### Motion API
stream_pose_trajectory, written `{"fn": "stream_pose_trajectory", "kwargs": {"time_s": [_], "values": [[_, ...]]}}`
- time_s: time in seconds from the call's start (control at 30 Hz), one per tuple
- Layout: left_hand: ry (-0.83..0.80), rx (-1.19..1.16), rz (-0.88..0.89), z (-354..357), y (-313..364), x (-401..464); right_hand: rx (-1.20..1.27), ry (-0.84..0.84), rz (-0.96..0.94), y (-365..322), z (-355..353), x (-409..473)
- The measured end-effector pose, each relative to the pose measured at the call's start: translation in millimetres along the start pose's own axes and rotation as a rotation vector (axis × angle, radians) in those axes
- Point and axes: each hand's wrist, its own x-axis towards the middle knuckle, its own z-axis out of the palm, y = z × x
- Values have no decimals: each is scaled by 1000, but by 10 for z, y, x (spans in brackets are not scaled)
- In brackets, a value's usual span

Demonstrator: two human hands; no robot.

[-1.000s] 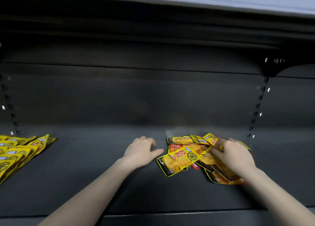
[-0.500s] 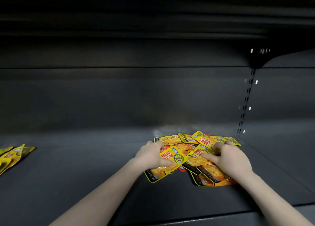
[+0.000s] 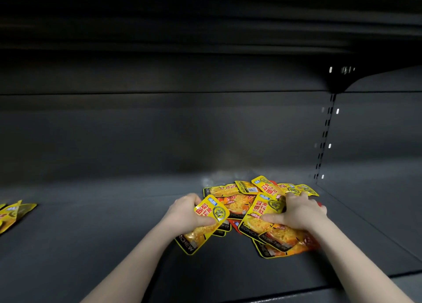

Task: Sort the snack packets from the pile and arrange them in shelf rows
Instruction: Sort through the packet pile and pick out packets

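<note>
Both hands clutch packets from the pile (image 3: 242,202): left hand (image 3: 186,213) pinching one yellow packet (image 3: 205,222), right hand (image 3: 301,213) gripping several beneath its fingers, likely to lift for sorting.

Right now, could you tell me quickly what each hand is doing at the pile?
Left hand: grips a yellow packet at the pile's left edge.
Right hand: grips another yellow packet on top of the pile.

Two hands (image 3: 186,213), one pile of packets (image 3: 242,202), a few packets (image 3: 13,213) left.
</note>
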Motion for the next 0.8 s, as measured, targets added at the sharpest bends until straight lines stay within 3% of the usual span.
{"fn": "stream_pose_trajectory", "kwargs": {"time_s": [0.37, 0.6, 0.8], "values": [[55, -22, -14, -46, -98, 34, 114, 37, -17, -69, 34, 118], [44, -63, -24, -24, -117, 33, 5, 145, -33, -107, 106, 45], [37, -96, -26, -14, -130, 40, 253, 54, -198, -43, 3, 255]]}}
